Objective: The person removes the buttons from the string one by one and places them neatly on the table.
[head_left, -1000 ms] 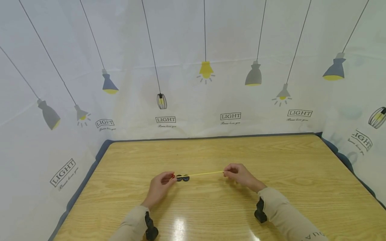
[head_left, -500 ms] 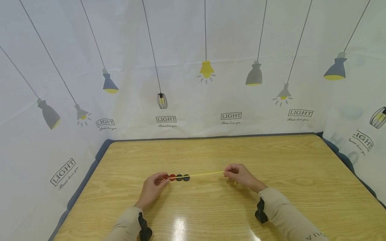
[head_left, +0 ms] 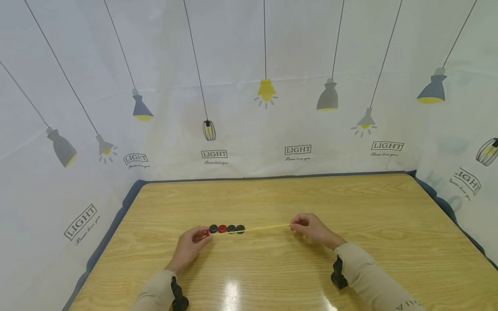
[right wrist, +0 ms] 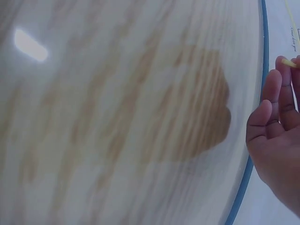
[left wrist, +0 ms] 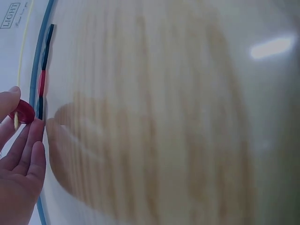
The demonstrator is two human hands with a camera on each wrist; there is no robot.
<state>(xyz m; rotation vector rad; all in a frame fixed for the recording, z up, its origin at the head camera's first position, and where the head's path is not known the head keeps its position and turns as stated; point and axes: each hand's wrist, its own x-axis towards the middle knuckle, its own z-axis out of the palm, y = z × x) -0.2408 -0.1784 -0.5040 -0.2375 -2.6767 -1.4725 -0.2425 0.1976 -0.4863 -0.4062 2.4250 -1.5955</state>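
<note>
My left hand (head_left: 189,246) pinches a round red disc (left wrist: 26,112) between thumb and fingers, just above the table. A thin yellow string (head_left: 260,228) passes through this disc, and its end sticks out in the left wrist view. My right hand (head_left: 313,231) pinches the other end of the string, which stretches nearly straight between both hands. Behind the string, beside my left fingertips, a row of flat round discs lies on the table: a black disc (head_left: 213,229), a red one (head_left: 222,229) and two more black ones (head_left: 236,229).
The wooden table (head_left: 272,272) is bordered by a dark blue edge (head_left: 249,177). White cloth walls (head_left: 241,52) printed with lamps stand behind and at both sides. Black wrist cameras (head_left: 338,274) hang below both sleeves.
My left hand has moved left along the row, bringing more of the table discs into view and lengthening the string between the hands. My right hand has barely moved.
</note>
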